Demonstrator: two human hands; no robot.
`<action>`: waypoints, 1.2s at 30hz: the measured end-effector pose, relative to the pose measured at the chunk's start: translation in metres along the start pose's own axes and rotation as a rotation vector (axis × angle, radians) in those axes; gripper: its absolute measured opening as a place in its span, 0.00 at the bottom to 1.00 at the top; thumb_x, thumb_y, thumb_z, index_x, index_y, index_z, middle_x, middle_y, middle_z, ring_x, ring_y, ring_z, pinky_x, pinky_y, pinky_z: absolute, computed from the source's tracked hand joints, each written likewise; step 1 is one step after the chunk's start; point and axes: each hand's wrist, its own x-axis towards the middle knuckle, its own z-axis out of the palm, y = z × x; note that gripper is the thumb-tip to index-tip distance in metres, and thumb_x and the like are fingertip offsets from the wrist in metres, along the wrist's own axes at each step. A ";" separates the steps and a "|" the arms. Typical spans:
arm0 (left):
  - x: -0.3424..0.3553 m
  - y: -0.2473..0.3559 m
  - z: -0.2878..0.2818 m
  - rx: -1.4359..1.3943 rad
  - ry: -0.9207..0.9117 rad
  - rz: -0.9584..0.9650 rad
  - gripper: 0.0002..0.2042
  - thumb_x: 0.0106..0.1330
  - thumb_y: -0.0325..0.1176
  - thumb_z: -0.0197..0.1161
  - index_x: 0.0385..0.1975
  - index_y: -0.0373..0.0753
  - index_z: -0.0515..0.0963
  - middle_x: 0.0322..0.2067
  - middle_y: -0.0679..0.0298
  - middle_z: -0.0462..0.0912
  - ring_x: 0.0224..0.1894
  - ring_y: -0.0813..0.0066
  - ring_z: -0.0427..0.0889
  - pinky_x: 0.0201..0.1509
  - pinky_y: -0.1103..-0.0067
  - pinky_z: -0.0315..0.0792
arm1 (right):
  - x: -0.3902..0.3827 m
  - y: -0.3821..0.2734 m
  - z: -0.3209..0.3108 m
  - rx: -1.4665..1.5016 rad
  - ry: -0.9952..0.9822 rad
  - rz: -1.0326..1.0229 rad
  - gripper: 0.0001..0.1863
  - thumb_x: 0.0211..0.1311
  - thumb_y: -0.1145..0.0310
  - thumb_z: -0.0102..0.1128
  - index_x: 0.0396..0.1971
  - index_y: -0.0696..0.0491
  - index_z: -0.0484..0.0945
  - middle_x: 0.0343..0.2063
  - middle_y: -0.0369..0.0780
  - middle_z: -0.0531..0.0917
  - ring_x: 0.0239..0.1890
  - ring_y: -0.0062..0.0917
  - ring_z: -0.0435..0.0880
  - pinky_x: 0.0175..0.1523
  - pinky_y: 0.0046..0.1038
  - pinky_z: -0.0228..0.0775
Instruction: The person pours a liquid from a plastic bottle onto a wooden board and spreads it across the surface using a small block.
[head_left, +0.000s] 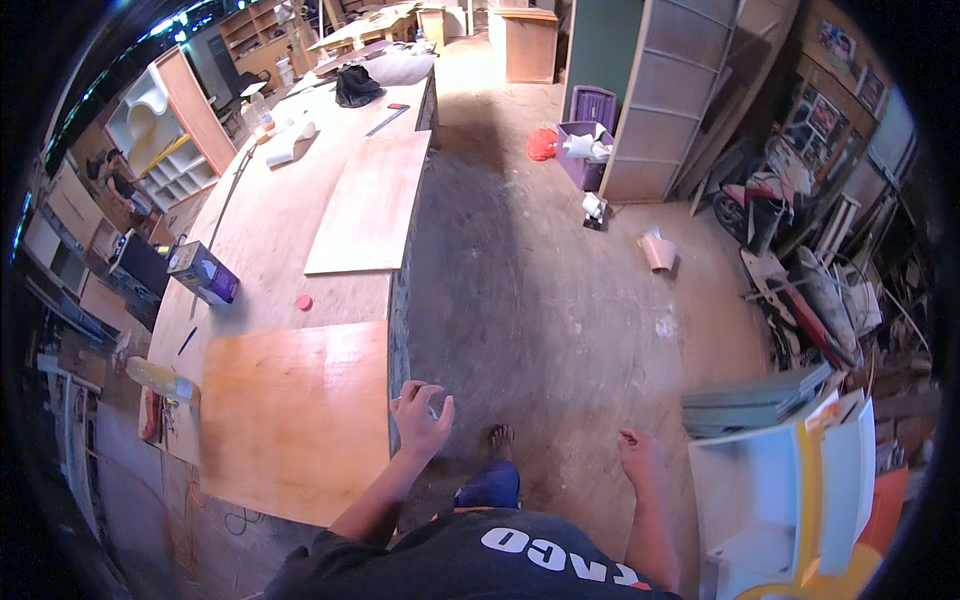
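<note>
My left hand is just off the right edge of the long workbench, its fingers curved and apart, with nothing I can make out in them. Beside it, an orange-brown, glossy wood panel lies at the bench's near end. My right hand hangs low over the floor at my right side, fingers curled in; whether anything is inside them is hidden. Farther along the bench lie a paler wood panel and a small red lid. A rectangular metal can stands near the left edge.
A plastic bottle lies at the bench's left edge. Ahead on the floor are a purple bin, a red bag and a pinkish container. White and yellow panels stand at near right. Another person is at far left.
</note>
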 end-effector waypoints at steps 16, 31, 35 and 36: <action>0.441 0.039 0.188 -0.016 0.149 0.173 0.13 0.56 0.36 0.74 0.40 0.46 0.83 0.41 0.65 0.80 0.45 0.68 0.81 0.49 0.69 0.63 | 0.326 0.101 0.062 -0.207 -0.302 0.430 0.25 0.62 0.54 0.63 0.55 0.52 0.85 0.54 0.49 0.85 0.58 0.39 0.82 0.66 0.40 0.69; 0.673 -0.042 0.343 0.163 0.172 -0.203 0.13 0.56 0.37 0.74 0.41 0.46 0.84 0.40 0.65 0.82 0.43 0.66 0.82 0.49 0.69 0.66 | 1.012 -0.004 0.024 -0.893 -0.523 -0.294 0.21 0.58 0.52 0.63 0.45 0.51 0.89 0.51 0.48 0.87 0.54 0.41 0.86 0.61 0.46 0.76; 0.717 -0.094 0.366 0.169 0.177 -0.359 0.12 0.56 0.38 0.74 0.38 0.46 0.85 0.39 0.65 0.82 0.40 0.66 0.82 0.48 0.69 0.66 | 1.176 -0.239 0.034 -0.092 -0.091 -0.243 0.05 0.54 0.69 0.68 0.27 0.54 0.89 0.27 0.42 0.88 0.32 0.29 0.87 0.42 0.32 0.78; 0.741 -0.106 0.372 0.177 0.180 -0.352 0.11 0.56 0.38 0.74 0.38 0.46 0.85 0.39 0.65 0.82 0.39 0.66 0.82 0.48 0.69 0.66 | 1.195 -0.289 0.036 0.084 -0.130 -0.255 0.05 0.56 0.71 0.68 0.29 0.54 0.89 0.26 0.40 0.87 0.32 0.24 0.85 0.40 0.28 0.76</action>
